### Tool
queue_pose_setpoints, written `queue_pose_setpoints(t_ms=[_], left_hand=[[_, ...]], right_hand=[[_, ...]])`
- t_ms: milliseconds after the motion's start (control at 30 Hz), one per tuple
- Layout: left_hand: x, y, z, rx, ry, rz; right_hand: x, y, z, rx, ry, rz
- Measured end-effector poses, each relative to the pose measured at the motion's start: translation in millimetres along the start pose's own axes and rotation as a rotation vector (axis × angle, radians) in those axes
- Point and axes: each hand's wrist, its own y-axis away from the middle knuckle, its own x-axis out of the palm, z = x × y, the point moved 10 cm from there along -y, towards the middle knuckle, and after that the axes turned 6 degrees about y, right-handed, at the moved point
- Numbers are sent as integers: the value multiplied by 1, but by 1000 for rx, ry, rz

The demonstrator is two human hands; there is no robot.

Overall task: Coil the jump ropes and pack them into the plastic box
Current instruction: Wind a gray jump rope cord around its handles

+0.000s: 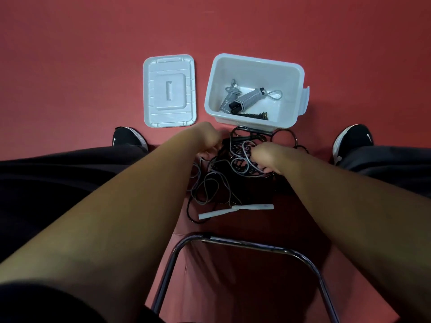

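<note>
Head view, floor scene. The open box (256, 59) holds three coiled ropes (248, 99); its lid (169, 90) lies flat just left of it, apart from it. The uncoiled ropes form one tangle (224, 183) of grey and black cord that starts against the box's near wall and spreads away from the box toward the person. Two white handles (235, 209) lie at the tangle's end farthest from the box, their long axis roughly parallel to that near wall.

The left hand (210, 138) sits by the box's near-left corner with its fingers curled down into the cords; blur hides whether it holds one. The right hand (268, 157), below the box's near wall, has its fingers curled round strands of the tangle.

Judgement: both hands work the box-side end, the left nearer the box, so the handles lie behind the hands and a rope would be drawn out away from the box.
</note>
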Motion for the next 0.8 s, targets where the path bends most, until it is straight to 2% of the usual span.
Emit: queue_pose_setpoints(t_ms=[167, 300, 467, 667, 800], left_hand=[[1, 2, -2, 7, -33, 9], [2, 17, -19, 144, -138, 29], [-2, 65, -65, 385, -264, 66], [-50, 134, -118, 625, -160, -126], [-71, 215, -165, 798, -21, -137]], right_hand=[[11, 4, 2, -59, 103, 124], [6, 44, 32, -219, 186, 121], [-36, 114, 74, -336, 213, -25], [-107, 202, 101, -436, 240, -255], [-148, 263, 103, -565, 135, -406]])
